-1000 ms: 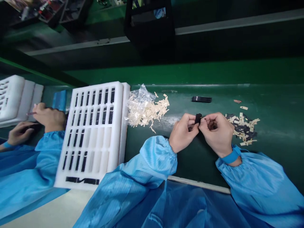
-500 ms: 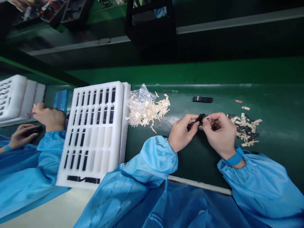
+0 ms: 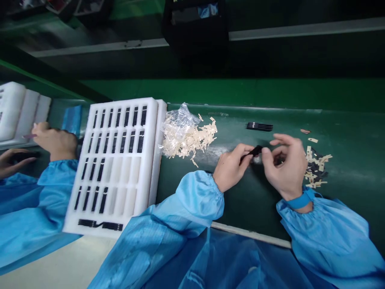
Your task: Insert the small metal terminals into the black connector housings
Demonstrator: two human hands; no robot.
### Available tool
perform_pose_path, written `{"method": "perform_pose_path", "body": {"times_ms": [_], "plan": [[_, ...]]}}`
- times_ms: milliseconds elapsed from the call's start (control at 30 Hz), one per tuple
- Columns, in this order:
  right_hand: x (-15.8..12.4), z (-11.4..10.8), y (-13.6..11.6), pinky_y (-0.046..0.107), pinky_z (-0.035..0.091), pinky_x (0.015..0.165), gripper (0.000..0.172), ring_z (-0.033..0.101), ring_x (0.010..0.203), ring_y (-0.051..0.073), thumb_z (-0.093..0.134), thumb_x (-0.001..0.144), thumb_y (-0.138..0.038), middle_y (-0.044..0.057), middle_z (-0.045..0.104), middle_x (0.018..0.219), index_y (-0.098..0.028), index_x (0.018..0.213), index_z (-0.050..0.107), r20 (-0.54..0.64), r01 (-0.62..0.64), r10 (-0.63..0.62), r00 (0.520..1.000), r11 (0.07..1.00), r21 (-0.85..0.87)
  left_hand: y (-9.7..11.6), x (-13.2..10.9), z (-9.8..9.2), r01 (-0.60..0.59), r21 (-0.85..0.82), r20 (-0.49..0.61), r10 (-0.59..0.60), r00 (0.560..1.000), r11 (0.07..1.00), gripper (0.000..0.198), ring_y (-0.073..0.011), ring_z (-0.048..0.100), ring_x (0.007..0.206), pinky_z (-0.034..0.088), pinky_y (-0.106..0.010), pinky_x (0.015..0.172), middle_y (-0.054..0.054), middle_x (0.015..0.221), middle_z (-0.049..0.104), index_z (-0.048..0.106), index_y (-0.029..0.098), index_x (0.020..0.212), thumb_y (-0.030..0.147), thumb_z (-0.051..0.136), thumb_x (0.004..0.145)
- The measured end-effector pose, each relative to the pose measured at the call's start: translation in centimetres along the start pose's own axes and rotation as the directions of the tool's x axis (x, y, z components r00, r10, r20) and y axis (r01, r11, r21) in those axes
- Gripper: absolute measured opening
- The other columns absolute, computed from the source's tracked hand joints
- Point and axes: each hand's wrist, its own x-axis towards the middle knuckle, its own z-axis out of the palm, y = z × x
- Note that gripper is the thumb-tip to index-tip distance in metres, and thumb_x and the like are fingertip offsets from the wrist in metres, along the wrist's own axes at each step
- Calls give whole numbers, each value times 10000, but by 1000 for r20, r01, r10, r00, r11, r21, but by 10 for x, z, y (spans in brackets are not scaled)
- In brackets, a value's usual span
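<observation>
The left hand pinched a small black strip between thumb and forefinger, holding it just above the green work surface at the centre of the view. The right hand sat just beside the strip's right end, its thumb and forefinger tips at or against that end while the remaining fingers were spread apart and raised; whether they actually gripped the strip could not be told. A blue wrist strap encircled the right wrist. To the right of the right hand lay a scatter of cream and dark scraps. A short row of black strips rested on the surface beyond the hands. A clear bag spilling cream tabs lay to the left, touching the white foam tray, whose slots were partly filled with black strips. At far left, a co-worker's hand in a blue sleeve rested near a second tray.
</observation>
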Motion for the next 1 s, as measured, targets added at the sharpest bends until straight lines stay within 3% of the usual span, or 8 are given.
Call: {"method": "perform_pose_path", "body": {"times_ms": [100,200,333,733,1000], "plan": [[2,-3,3,302,478,532,160,591,593,140,649,944,-312,33,662,877,-223,1077,637,-45,-108,118,992,977,183,2,6,1,141,-377,100,-111,989,915,263,-168,760,885,578,-253,718,-116,1114,779,573,168,1139,360,642,973],[-1,-2,3,297,493,543,111,611,608,150,659,952,-327,20,662,771,-225,911,645,65,-146,134,989,955,257,4,10,-1,202,-521,148,-145,978,829,412,-172,762,846,584,-253,694,-125,1058,788,571,154,1104,446,759,882],[-6,1,-1,298,524,554,103,654,632,160,690,930,-320,17,685,783,-228,952,648,163,-208,167,972,936,284,4,10,-3,210,-536,132,-165,977,818,477,-169,764,825,593,-253,690,-72,948,784,589,163,1082,485,817,815],[-5,3,-5,270,475,496,97,616,568,135,683,914,-281,-9,647,717,-222,867,622,143,-242,209,967,927,285,2,8,1,170,-510,100,-138,985,843,482,-143,745,788,594,-241,689,-27,866,751,593,165,1044,521,815,806],[-6,5,-4,278,493,495,132,641,573,153,691,912,-314,-9,650,694,-226,857,610,153,-274,236,960,908,316,0,7,0,126,-433,96,-93,991,893,434,-151,749,821,583,-245,708,-55,903,769,587,168,1059,514,760,864]]}}
